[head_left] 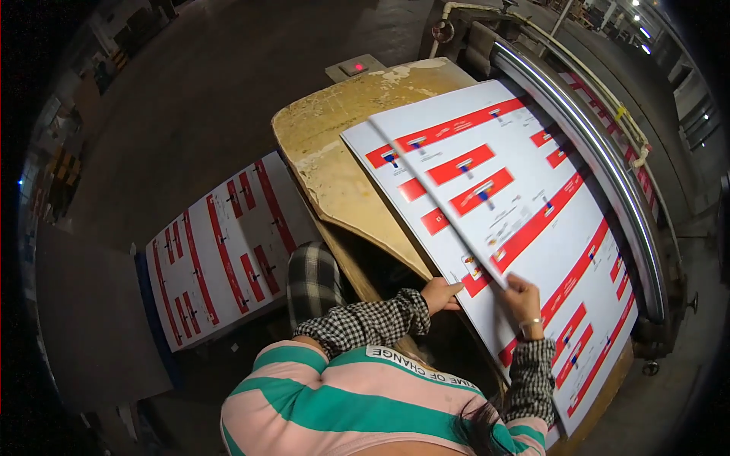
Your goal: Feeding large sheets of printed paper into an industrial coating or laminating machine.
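Note:
Two large white printed sheets with red bands and blocks lie overlapped on a worn yellow feed table (327, 171). The upper sheet (563, 254) reaches toward a shiny metal roller on the right. Its near left edge is pinched in my right hand (522, 298), fingers closed. Beneath it, a strip of the lower sheet (420, 205) shows along the left side. My left hand (441, 295) grips that sheet's near left edge between thumb and fingers. The upper sheet's edge is slightly blurred.
The long metal roller (601, 152) runs along the right of the table, with pipes (620, 114) behind it. A stack of similar printed sheets (201, 262) stands at my left. A small box with a red light (357, 68) sits beyond the table.

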Demonstrator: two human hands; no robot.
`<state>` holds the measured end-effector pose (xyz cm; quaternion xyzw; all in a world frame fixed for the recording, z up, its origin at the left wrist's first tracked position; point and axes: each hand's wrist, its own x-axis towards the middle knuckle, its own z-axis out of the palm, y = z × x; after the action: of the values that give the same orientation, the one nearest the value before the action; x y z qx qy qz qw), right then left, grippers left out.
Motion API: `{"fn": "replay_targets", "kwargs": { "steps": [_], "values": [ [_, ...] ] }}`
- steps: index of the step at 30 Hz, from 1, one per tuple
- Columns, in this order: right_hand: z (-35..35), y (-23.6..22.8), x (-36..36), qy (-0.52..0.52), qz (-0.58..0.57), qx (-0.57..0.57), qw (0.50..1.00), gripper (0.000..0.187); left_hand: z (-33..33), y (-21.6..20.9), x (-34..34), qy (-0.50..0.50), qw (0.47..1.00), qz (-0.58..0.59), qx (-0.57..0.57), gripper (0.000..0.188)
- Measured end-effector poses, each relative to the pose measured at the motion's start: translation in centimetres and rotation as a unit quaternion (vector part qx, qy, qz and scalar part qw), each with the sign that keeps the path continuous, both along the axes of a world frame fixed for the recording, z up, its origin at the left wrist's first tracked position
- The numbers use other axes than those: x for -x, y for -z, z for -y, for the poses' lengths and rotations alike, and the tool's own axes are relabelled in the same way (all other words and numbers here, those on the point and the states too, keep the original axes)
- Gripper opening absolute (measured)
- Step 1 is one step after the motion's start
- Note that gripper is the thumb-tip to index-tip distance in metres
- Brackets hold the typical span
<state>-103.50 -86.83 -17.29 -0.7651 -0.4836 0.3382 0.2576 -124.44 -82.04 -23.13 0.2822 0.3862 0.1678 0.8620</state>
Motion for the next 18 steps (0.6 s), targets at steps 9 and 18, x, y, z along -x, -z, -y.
{"fn": "replay_targets", "kwargs": {
  "steps": [9, 18],
  "values": [
    [2.0, 0.2, 5.0, -0.253, 0.25, 0.016, 0.934, 0.087, 0.7, 0.9, 0.2, -0.03, 0.999, 0.043, -0.011, 0.034],
    [2.5, -5.6, 2.3, -0.142, -0.01, -0.061, 0.988, 0.028, -0.1, 5.9, -1.4, 0.095, 0.896, -0.21, -0.38, 0.023]
  ]
}}
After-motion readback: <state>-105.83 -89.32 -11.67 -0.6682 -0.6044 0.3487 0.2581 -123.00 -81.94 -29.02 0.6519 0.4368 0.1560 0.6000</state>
